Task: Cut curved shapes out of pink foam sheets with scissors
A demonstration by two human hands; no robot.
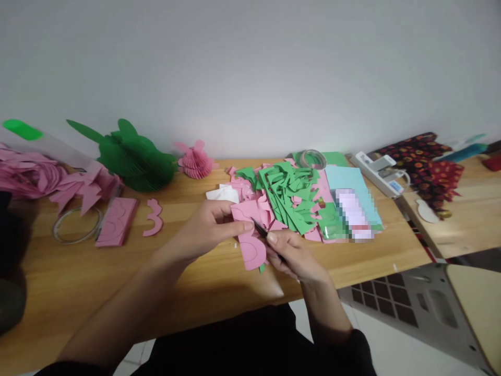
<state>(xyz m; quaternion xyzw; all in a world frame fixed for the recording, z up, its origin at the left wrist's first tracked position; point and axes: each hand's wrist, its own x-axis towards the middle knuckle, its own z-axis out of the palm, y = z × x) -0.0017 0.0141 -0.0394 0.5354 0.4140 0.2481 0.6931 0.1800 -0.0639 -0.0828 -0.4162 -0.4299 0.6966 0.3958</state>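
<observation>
over the tabletop (203,284), the left grip (223,222) pinches one pink paper piece (253,250) and the right grip (290,254) is wrapped round one pair of black scissors (260,229). if the piece twists, the cut could stray; the left grip, so near the scissors, could be nicked. farther off: one wavy pink cutout (157,225), one scrap heap (289,198), one tape roll (313,166), two honeycomb paper figures (135,161).

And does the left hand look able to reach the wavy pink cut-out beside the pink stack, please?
Yes, probably, if it lets go: the left hand pinches a pink sheet, but nothing visible seems to block its way to the wavy pink cut-out.
</observation>
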